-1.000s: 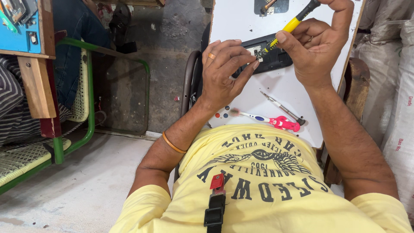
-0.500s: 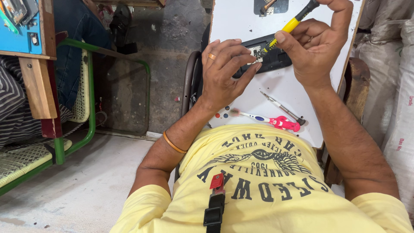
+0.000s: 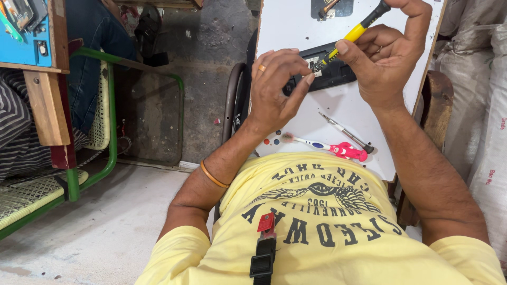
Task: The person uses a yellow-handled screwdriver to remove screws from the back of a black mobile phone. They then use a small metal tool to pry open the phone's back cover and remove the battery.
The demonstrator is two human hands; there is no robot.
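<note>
Nearest the camera, my yellow printed shirt [image 3: 322, 232] fills the lower view, with a black strap and red clip [image 3: 265, 245] hanging at its middle. My left forearm, wearing an orange bangle [image 3: 213, 175], rises from the shirt toward the white bench [image 3: 296, 26].

Below my hands, on the bench, lie a pink-handled toothbrush [image 3: 338, 149] and, just beyond it and below my right wrist, a slim metal screwdriver [image 3: 346, 132]; small coloured dots [image 3: 270, 140] sit under my left wrist.

My left hand [image 3: 274, 87], a ring on one finger, is curled, its fingertips [image 3: 307, 79] pressing on the near left end of a small black device [image 3: 330, 74] that lies flat on the bench between my two hands.

My right hand [image 3: 388, 53] is closed around a yellow-and-black screwdriver [image 3: 351, 36], held slanted, its tip coming down onto the device just beside my left fingertips.

Beyond my hands, at the bench's far edge, lies a dark pad [image 3: 330, 8]. Well to the left of my left hand stand a green-framed chair [image 3: 79, 174] and a blue panel [image 3: 26, 31].
</note>
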